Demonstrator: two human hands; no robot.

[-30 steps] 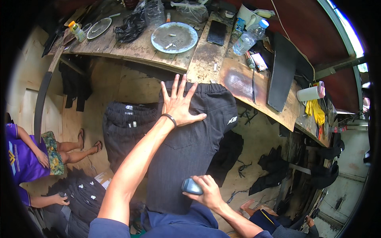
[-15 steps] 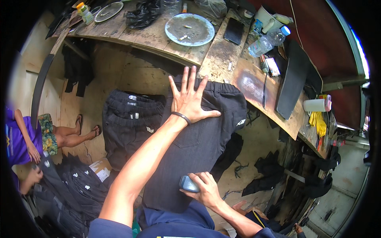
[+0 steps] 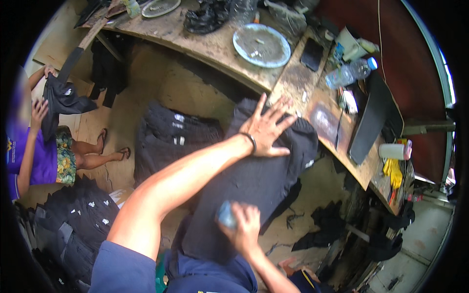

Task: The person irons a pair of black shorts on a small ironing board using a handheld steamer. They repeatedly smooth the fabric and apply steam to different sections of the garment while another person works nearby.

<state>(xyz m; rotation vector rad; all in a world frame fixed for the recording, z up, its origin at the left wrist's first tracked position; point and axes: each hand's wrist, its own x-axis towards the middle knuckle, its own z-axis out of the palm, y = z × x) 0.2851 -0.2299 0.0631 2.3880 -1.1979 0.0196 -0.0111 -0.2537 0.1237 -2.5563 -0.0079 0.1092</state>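
Observation:
A pair of black trousers [image 3: 239, 178] with an elastic waistband lies stretched from the table edge toward my body. My left hand [image 3: 266, 131] rests on them near the waistband, palm down and fingers spread. Lower down on the cloth, my right hand [image 3: 246, 227] is closed around a small blue-grey rounded block [image 3: 225, 215], blurred by motion. What kind of tool it is, I cannot tell. Whether its underside touches the cloth is hidden. A small white mark [image 3: 309, 163] shows on the trousers' right side.
Stacked black trousers [image 3: 171, 141] lie left of my arm, with another pile [image 3: 78, 205] at lower left. The wooden table [image 3: 205, 51] carries a plate [image 3: 261, 41], a phone [image 3: 311, 54] and a bottle [image 3: 351, 73]. At far left another person [image 3: 36, 161] holds a black garment [image 3: 63, 100].
The view has shifted, so the table and trousers sit further right. My right hand with the block has moved up along the trousers. The other person has lifted a black garment to the pole.

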